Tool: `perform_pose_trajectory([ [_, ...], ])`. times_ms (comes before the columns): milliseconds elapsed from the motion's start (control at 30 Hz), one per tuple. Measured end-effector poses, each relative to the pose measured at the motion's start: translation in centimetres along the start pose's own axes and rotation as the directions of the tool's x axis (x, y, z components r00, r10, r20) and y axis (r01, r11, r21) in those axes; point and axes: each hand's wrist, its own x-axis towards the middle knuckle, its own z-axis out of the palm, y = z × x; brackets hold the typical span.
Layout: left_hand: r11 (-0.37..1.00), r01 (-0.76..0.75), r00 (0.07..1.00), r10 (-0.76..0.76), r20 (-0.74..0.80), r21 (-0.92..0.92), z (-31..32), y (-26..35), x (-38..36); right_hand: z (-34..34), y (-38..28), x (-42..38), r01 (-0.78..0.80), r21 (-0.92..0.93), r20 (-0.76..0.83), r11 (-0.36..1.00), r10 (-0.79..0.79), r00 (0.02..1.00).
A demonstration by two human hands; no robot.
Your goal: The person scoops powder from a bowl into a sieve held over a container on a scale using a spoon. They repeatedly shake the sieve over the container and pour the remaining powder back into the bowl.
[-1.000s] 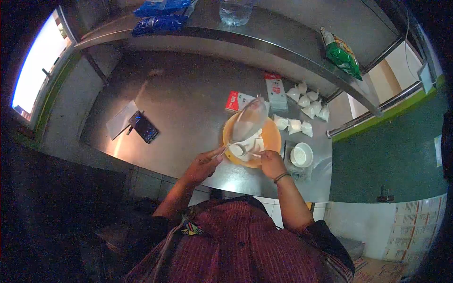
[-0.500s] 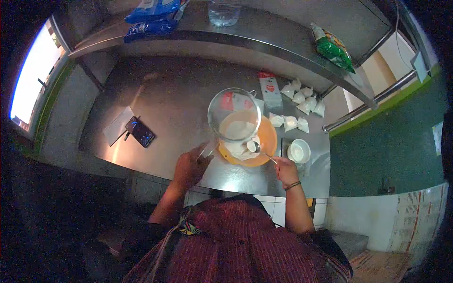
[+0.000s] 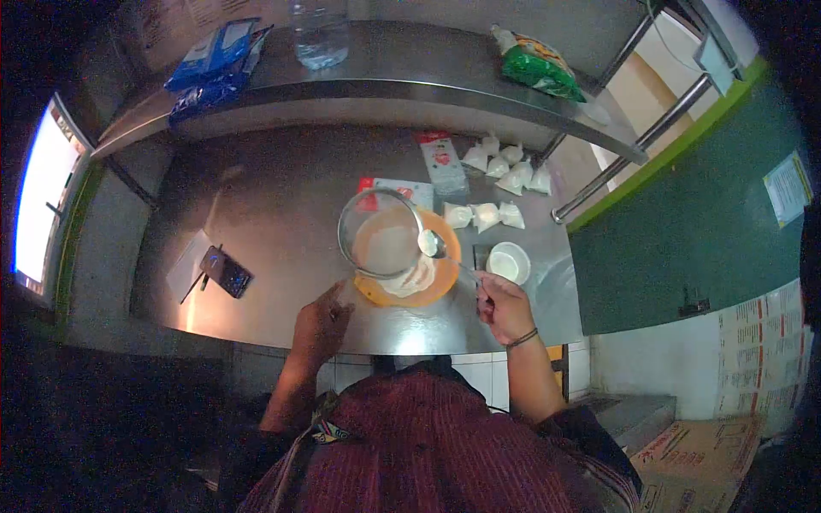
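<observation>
My left hand [image 3: 321, 325] is closed around the handle of a round sieve [image 3: 344, 224], left of an orange bowl [image 3: 451, 244]. The sieve hangs over the bowl and covers much of it. White powder [image 3: 409, 282] shows in the bowl, and a pale layer appears within the sieve's round. My right hand [image 3: 506, 309] grips a metal spoon [image 3: 462, 270] by its handle. White powder heaps in the spoon's bowl, which is at the sieve's right rim. A small white tub [image 3: 508, 262] stands just beyond my right hand.
Several knotted bags of white powder [image 3: 486, 216] lie behind the bowl, near a red-and-white packet [image 3: 442, 162]. A phone [image 3: 226, 272] and paper [image 3: 188, 265] lie left. Above runs a steel shelf [image 3: 410, 90] with blue packets [image 3: 214, 68], a clear bottle [image 3: 321, 38] and a green bag [image 3: 539, 68].
The spoon has moved from over the bowl to the sieve's right rim. The sieve sits nearer to me over the bowl. The whole view has shifted.
</observation>
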Motion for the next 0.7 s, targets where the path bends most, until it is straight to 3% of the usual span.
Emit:
perform_pose_trajectory([
  [33,1.0,-0.005,1.0,0.005,0.001,0.003,0.8,0.2,0.1,-0.4,-0.1,0.1,0.007,0.021,0.027,1.0,-0.008,1.0],
  [100,0.964,-0.249,0.968,0.245,-0.056,-0.088,3.2,0.2,0.7,-1.6,-0.8,-0.1,0.014,0.041,0.054,0.999,-0.016,0.998],
  [200,0.937,-0.317,0.948,0.312,-0.058,-0.147,7.2,2.2,1.7,-4.1,-1.7,-1.1,0.013,0.122,0.053,0.992,-0.019,0.998],
  [233,0.938,-0.315,0.949,0.309,-0.059,-0.147,8.3,3.2,2.1,-5.5,-1.6,-1.2,0.047,0.118,0.028,0.992,-0.051,0.998],
  [300,0.949,-0.181,0.958,0.229,0.169,-0.259,10.5,5.5,2.9,-8.4,-1.4,-1.4,0.083,0.116,0.006,0.99,-0.084,0.996],
  [400,0.94,-0.26,0.94,0.299,0.162,-0.22,13.1,8.7,3.2,-11.8,-1.0,-1.4,0.191,0.036,-0.048,0.981,-0.189,0.981],
  [433,0.941,-0.26,0.94,0.298,0.164,-0.219,15.1,7.9,3.8,-12.6,-0.9,-1.2,0.204,-0.032,-0.11,0.979,-0.206,0.972],
  [500,0.759,-0.65,0.759,0.651,-0.016,0.024,20.0,5.2,5.2,-14.5,-0.4,-0.5,0.21,-0.098,-0.168,0.973,-0.224,0.96],
  [533,0.761,-0.649,0.761,0.649,-0.013,0.026,19.4,6.9,4.8,-15.5,0.1,0.2,0.318,-0.309,-0.135,0.896,-0.372,0.918],
  [567,0.84,-0.543,0.838,0.543,0.053,-0.025,18.8,8.7,4.3,-16.6,0.6,0.6,0.404,-0.5,-0.072,0.766,-0.502,0.862],
  [600,0.904,-0.422,0.895,0.427,0.125,-0.066,18.4,10.2,3.9,-16.6,0.1,0.4,0.402,-0.497,-0.072,0.769,-0.497,0.865],
  [667,0.897,-0.441,0.891,0.443,0.096,-0.037,19.6,10.3,3.7,-15.7,-1.3,-0.3,0.398,-0.73,0.024,0.556,-0.561,0.827],
  [700,0.886,-0.464,0.884,0.463,0.064,-0.011,19.7,10.8,3.5,-16.2,-0.9,0.2,0.401,-0.726,0.027,0.559,-0.559,0.829],
])
